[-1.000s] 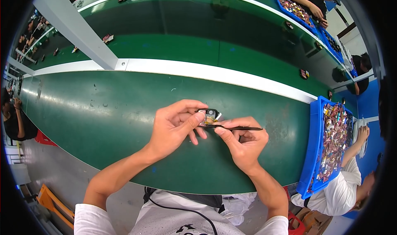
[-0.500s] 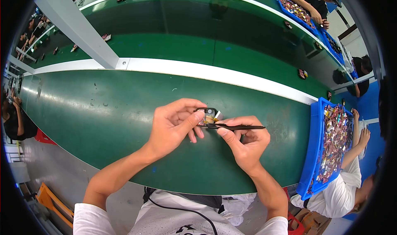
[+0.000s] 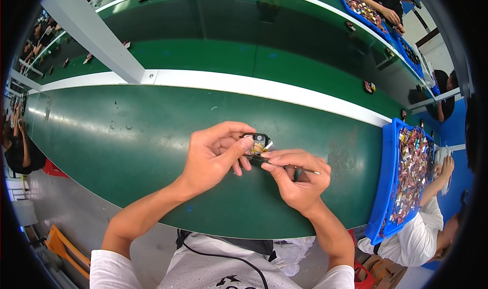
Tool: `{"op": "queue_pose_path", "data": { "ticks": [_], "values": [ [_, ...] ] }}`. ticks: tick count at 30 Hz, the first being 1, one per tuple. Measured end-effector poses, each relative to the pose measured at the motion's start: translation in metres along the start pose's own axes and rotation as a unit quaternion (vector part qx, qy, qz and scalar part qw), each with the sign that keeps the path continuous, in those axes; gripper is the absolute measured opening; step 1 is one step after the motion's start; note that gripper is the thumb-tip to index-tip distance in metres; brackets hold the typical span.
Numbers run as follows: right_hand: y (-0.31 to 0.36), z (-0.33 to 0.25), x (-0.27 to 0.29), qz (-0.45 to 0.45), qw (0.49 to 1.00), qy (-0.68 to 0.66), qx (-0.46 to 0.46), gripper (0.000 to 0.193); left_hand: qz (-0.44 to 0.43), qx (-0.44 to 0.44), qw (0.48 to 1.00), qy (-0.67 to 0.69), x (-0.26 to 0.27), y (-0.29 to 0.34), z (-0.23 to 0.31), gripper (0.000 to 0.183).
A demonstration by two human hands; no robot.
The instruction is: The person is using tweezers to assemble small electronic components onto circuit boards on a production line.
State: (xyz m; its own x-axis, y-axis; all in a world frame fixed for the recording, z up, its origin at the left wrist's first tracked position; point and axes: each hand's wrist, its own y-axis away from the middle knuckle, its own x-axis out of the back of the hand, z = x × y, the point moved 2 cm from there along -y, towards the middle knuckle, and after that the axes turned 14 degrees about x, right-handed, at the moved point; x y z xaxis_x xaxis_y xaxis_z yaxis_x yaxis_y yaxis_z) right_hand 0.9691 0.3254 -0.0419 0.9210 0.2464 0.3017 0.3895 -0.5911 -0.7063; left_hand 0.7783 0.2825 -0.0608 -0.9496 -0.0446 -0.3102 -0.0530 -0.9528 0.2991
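Observation:
Over the green table, my left hand (image 3: 211,151) grips a small black casing (image 3: 261,136) between thumb and fingers. Circuit parts and a bit of yellow show inside the casing, and a small white piece (image 3: 269,146) sticks out at its right side. My right hand (image 3: 302,179) is closed on a slim dark pair of tweezers (image 3: 304,169), whose back end points right. Their working end is at the casing's lower right edge, partly hidden by my fingertips. Whether the tips pinch anything cannot be made out.
A blue tray (image 3: 385,182) heaped with small electronic parts stands at the table's right end, beside a person in white. Beyond a white rail (image 3: 218,86) runs a green belt (image 3: 203,60) carrying scattered small units. A grey post (image 3: 96,34) rises at left.
The tweezers have turned in my right hand and now slant down to the right, looking thinner. My left hand holds the casing almost still. Units on the belt have shifted left.

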Motion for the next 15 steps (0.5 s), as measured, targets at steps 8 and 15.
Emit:
{"op": "queue_pose_path", "data": {
  "ticks": [8, 15],
  "values": [
    [-0.0018, -0.0027, -0.0003, -0.013, 1.0, 0.01, 0.018, 0.017, 0.02, -0.006, 0.999, -0.03, -0.0034, -0.0011, -0.0029, 0.022],
    [0.0017, -0.0003, -0.0025, -0.006, 0.998, 0.048, 0.047, 0.018, 0.041, -0.029, 0.996, -0.07, -0.0042, -0.0031, -0.0062, 0.022]
  ]
}}
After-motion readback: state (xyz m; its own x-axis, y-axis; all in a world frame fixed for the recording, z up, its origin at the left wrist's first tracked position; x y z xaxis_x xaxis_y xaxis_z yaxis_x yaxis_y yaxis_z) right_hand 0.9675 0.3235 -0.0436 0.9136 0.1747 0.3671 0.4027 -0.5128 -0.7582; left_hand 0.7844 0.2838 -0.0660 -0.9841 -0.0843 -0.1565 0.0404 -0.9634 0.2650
